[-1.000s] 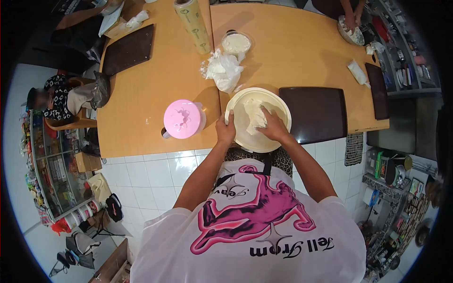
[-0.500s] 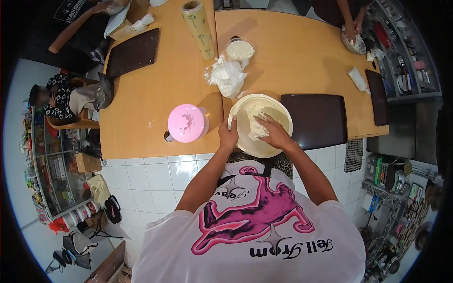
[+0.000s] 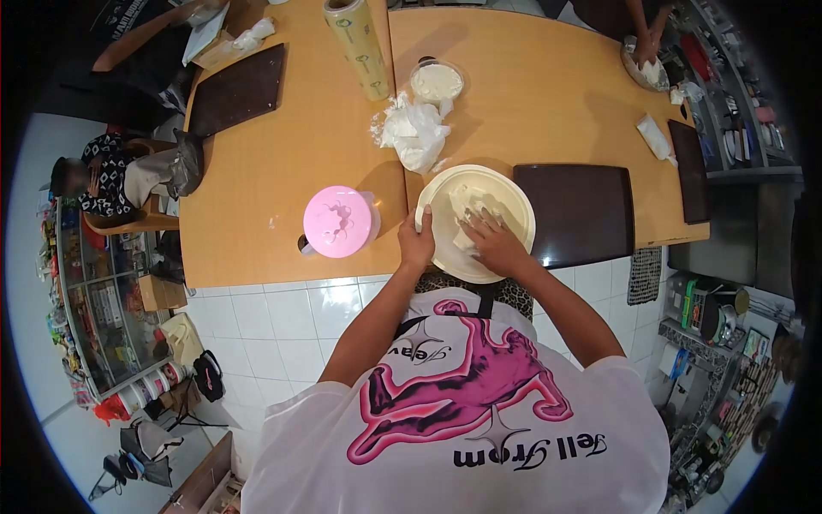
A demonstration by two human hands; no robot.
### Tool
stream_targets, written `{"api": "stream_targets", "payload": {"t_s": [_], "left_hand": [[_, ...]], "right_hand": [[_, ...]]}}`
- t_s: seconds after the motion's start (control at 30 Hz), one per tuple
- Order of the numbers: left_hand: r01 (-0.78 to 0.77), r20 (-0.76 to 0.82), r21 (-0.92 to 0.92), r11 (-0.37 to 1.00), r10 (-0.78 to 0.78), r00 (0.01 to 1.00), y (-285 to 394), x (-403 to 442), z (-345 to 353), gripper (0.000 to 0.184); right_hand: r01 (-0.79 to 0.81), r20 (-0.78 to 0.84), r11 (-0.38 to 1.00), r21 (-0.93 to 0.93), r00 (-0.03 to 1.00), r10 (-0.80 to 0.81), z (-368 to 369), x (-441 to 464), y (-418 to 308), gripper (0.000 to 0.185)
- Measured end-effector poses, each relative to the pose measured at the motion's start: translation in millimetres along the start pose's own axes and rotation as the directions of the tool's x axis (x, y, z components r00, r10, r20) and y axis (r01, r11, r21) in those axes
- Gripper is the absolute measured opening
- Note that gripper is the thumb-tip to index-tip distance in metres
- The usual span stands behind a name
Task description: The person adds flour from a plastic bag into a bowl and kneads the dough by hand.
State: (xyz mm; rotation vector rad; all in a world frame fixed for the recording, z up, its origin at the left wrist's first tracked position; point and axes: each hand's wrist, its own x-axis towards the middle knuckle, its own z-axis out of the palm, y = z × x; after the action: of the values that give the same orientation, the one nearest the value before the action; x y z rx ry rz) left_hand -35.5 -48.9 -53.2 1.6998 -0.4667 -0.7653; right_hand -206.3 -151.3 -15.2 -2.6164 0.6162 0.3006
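Note:
A cream-coloured bowl [image 3: 436, 186] stands at the table's near edge, in front of my body. My left hand [image 3: 417, 243] holds its left rim, thumb over the edge and fingers hidden on the outside. Inside lies pale, lumpy dough [image 3: 465, 199]. My right hand [image 3: 498, 246] rests on the dough with fingers spread and stretched out, palm down. Beyond the bowl are a crumpled plastic bag of white flour [image 3: 414, 134] and a clear container of white powder [image 3: 437, 82]. A pink lidded container [image 3: 337, 223] sits to the left.
Close by on the right lies a dark tray [image 3: 574, 214]; another dark tray [image 3: 238, 91] is at the far left. A tall roll of plastic wrap [image 3: 358, 51] stands at the back. At far right, another person's hands [image 3: 646, 47] work in a metal bowl [image 3: 648, 75].
My right hand has gone from bent fingers around the dough to fingers spread flat on it. The dough looks flatter. My left hand keeps its hold on the bowl.

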Motion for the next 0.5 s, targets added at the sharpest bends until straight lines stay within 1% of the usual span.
{"api": "stream_targets", "payload": {"t_s": [0.03,0.13,0.23,0.33,0.37,0.43,0.47,0.5], "left_hand": [[0.014,0.001,0.002,1.0,-0.014,1.0,2.8,-0.7,-0.4,0.038],[0.036,0.012,0.062,0.997,-0.037,0.999,3.9,-0.7,-2.0,0.037],[0.004,0.012,0.02,1.0,-0.004,1.0,0.7,0.4,-1.2,0.036],[0.029,0.007,-0.013,0.999,-0.029,1.0,5.2,-1.0,-0.1,0.036],[0.005,0.004,-0.004,1.0,-0.005,1.0,4.1,0.0,0.7,0.037],[-0.04,-0.013,0.013,0.999,0.04,0.999,0.9,1.3,1.7,0.038],[-0.037,-0.015,0.04,0.999,0.038,0.999,-2.4,0.5,0.5,0.038],[-0.033,-0.017,0.066,0.997,0.034,0.999,1.6,-0.5,-0.2,0.039]], "right_hand": [[0.014,0.02,0.998,-0.056,1.0,-0.013,2.7,-1.0,-3.7,0.072],[0.025,0.017,0.993,-0.116,1.0,-0.024,5.2,14.2,-3.6,0.074],[-0.004,-0.054,0.993,-0.115,0.999,-0.002,7.8,30.4,-6.1,0.074],[-0.107,0.015,0.991,-0.082,0.994,0.109,-2.6,39.9,-13.0,0.073],[-0.132,-0.042,0.99,0.049,0.99,0.134,2.2,41.7,-8.5,0.072],[-0.142,-0.143,0.941,0.307,0.971,0.193,9.4,47.0,-1.4,0.07],[-0.075,-0.183,0.792,0.606,0.956,0.23,12.7,47.1,5.2,0.069],[0.017,-0.205,0.554,0.833,0.938,0.28,4.0,45.7,7.6,0.069]]}}
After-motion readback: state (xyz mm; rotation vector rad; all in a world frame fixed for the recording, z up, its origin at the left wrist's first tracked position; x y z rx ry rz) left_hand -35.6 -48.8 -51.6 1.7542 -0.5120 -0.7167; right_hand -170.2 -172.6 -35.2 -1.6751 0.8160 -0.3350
